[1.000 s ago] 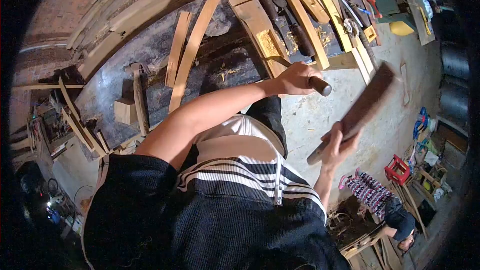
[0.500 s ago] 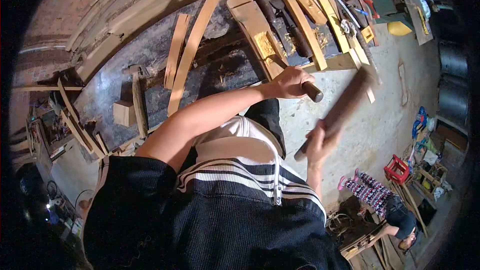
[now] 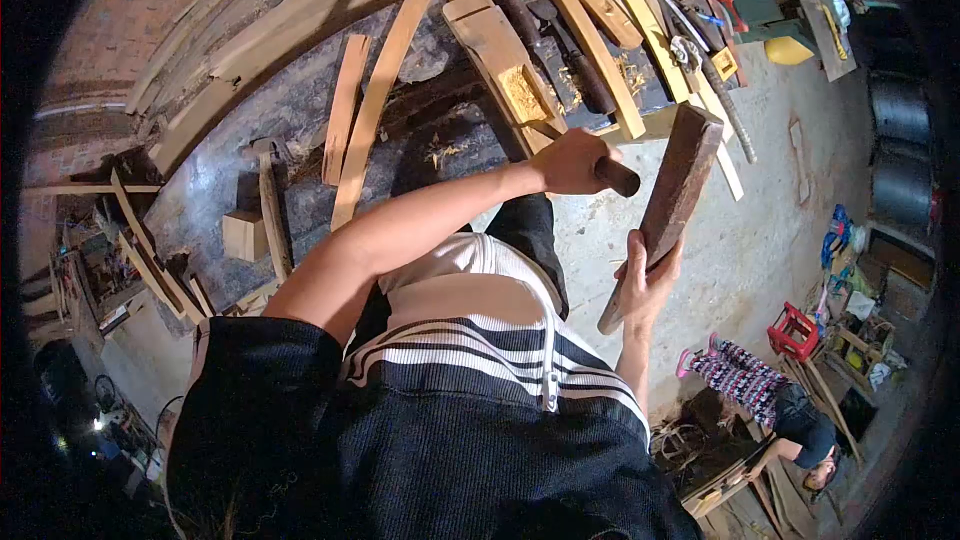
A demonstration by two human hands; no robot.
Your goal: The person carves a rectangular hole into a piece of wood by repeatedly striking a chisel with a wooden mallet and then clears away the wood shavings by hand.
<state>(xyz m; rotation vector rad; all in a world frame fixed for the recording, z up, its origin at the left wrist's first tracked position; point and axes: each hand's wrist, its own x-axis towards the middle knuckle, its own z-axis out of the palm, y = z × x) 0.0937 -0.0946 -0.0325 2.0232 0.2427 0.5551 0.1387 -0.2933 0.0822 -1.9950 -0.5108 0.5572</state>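
My left hand [image 3: 577, 163] is closed around the dark round handle of a chisel [image 3: 618, 178]. The chisel's blade side points toward a wooden block [image 3: 487, 32], but my hand mostly hides it. A rectangular recess holding pale wood shavings [image 3: 524, 95] is cut into that block, close to my left hand. In my right hand [image 3: 648, 285] is a brown wooden mallet [image 3: 682, 180], gripped low and raised at a slant. Its thick end stands to the right of the chisel handle, apart from it.
Long wood strips [image 3: 385, 80] lie across the dark bench [image 3: 230, 130]. A hammer [image 3: 272, 200] and small wood block [image 3: 244, 235] sit at left. Chisels [image 3: 580, 70] lie beyond the worked block. On the floor are a red stool [image 3: 793, 332] and another person [image 3: 770, 395] at lower right.
The mallet, blurred and leaning further right before, is now sharper, more upright and slightly left. My left hand and the chisel handle have shifted slightly left, with the handle's end tilted a little differently.
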